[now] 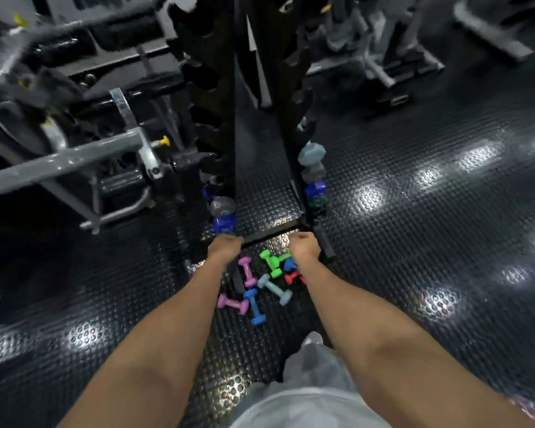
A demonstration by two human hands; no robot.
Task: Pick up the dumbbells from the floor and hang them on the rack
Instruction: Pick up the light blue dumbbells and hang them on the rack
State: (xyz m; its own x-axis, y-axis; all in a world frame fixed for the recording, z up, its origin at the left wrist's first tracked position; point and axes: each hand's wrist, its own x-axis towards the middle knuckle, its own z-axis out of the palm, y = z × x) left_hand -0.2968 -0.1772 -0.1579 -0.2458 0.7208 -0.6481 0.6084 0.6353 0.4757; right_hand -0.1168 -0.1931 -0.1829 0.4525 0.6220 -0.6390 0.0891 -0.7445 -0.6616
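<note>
Both hands reach toward the rack's [260,168] base: the left hand [224,246] and right hand [303,246] curl, their grip unclear. Between the forearms, small coloured dumbbells [261,281] lie scattered on the floor [414,242], axes pointing every way; heavier ones hang on the rack.

both hands [224,247] [303,247] outstretched, fingers curled

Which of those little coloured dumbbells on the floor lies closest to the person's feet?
The blue dumbbell, lowest in the pile. A purple one lies just to its left; the green and red ones sit farther off, near the rack.
</note>
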